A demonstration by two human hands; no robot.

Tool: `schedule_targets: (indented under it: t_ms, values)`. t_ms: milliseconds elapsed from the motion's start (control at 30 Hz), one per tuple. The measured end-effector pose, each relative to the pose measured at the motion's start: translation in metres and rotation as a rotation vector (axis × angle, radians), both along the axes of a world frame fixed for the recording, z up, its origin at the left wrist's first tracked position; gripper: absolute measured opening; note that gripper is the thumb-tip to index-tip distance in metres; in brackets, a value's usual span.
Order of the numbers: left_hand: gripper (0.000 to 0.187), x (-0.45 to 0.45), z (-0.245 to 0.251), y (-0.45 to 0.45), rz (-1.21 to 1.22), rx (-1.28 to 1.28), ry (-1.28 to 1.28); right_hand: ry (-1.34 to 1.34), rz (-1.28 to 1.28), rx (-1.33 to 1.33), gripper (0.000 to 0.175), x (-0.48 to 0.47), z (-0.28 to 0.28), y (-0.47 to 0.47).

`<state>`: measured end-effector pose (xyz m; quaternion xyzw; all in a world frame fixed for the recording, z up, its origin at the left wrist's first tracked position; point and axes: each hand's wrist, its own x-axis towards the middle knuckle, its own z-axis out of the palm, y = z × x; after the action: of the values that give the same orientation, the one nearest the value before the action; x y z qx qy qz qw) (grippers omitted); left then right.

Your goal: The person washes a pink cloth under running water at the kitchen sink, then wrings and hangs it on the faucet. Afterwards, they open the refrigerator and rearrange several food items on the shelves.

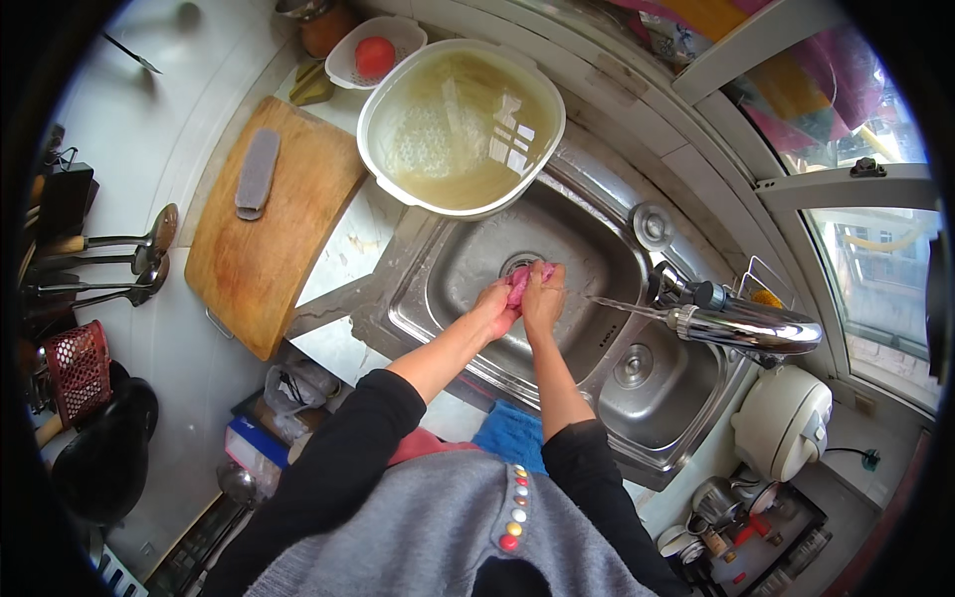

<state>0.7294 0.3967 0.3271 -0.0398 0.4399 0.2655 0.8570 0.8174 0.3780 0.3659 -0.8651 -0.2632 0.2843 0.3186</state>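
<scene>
Over the large basin of a stainless steel sink point(477, 261), my left hand point(494, 306) and my right hand point(543, 298) grip a bunched pink cloth point(520, 287) between them. The drain lies just beyond the cloth. From the chrome faucet point(746, 328) at the right, a stream of water point(627, 306) runs towards my right hand. A large white plastic basin point(380, 175) full of cloudy yellowish water stands at the sink's far left edge. A blue cloth point(511, 436) hangs at the near edge of the sink, between my forearms.
A wooden cutting board point(298, 194) with a grey scouring block point(257, 172) lies at left. Behind it, a white colander point(409, 37) holds a red round item point(374, 57). At right are a small sink basin point(671, 395), a rice cooker point(780, 422) and a tray of cups point(813, 515).
</scene>
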Motion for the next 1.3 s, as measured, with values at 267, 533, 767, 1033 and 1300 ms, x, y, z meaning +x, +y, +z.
schedule_targets:
  t_ms: [267, 533, 767, 1033, 1300]
  values:
    - [0.023, -0.007, -0.001, 0.013, 0.214, 0.083, 0.052, 0.391, -0.007, 0.41, 0.02, 0.024, -0.016, -0.026]
    - [0.023, -0.003, 0.01, 0.013, -0.033, 0.018, 0.026, 0.11, 0.101, 0.356, 0.022, -0.046, 0.035, -0.03]
    - [0.026, -0.003, 0.023, -0.006, -0.127, 0.179, 0.027, 0.013, -0.102, 0.129, 0.029, 0.018, -0.02, -0.006]
    - [0.025, -0.009, -0.004, 0.016, 0.047, 0.018, 0.004, 0.668, -0.07, 0.316, 0.018, -0.015, 0.024, -0.044]
    - [0.026, 0.001, 0.024, 0.01, -0.084, -0.034, -0.035, -0.067, -0.009, 0.201, 0.032, -0.03, 0.029, 0.003]
